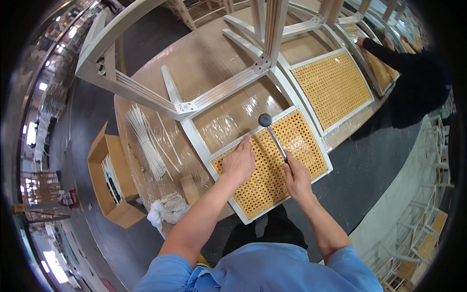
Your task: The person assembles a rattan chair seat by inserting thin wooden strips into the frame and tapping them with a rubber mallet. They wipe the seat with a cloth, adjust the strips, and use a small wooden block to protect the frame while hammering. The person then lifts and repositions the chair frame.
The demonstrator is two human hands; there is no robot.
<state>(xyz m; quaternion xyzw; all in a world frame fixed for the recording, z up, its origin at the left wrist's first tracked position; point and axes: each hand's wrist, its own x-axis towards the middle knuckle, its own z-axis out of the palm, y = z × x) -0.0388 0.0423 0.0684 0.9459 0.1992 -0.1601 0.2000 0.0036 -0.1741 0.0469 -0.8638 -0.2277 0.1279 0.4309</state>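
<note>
The right hand (297, 179) is wrapped around the handle of a mallet (277, 139), its fingers closed on the grip, so the lower end of the handle is hidden inside the fist. The mallet's dark round head lies in view over the upper border of the cane panel (265, 190); whether it touches the border or hangs just above cannot be told from this angle.

The left hand (239, 163) lies over the left part of the same panel, fingers together and pointing toward its upper border. The undersides of the fingers are out of sight, so I cannot tell whether they pinch anything or only press down. The hand and wrist cover some of the weave.

The panel sits right in front of the person, in the near end of a pale chair frame (228, 90). The frame's upper parts run out past the top of the view. The frame rests on a table (204, 51) covered in shiny clear wrap, whose glare blurs what lies under it.

To the left, a bundle of white strips (146, 141) lies near a small wood block (188, 189) and a crumpled cloth (168, 209). An open cardboard box (124, 163) holds slim items too small to make out. Beyond a second cane panel (335, 87), a co-worker (413, 82) in dark clothing is partly lost against the dark rim.
</note>
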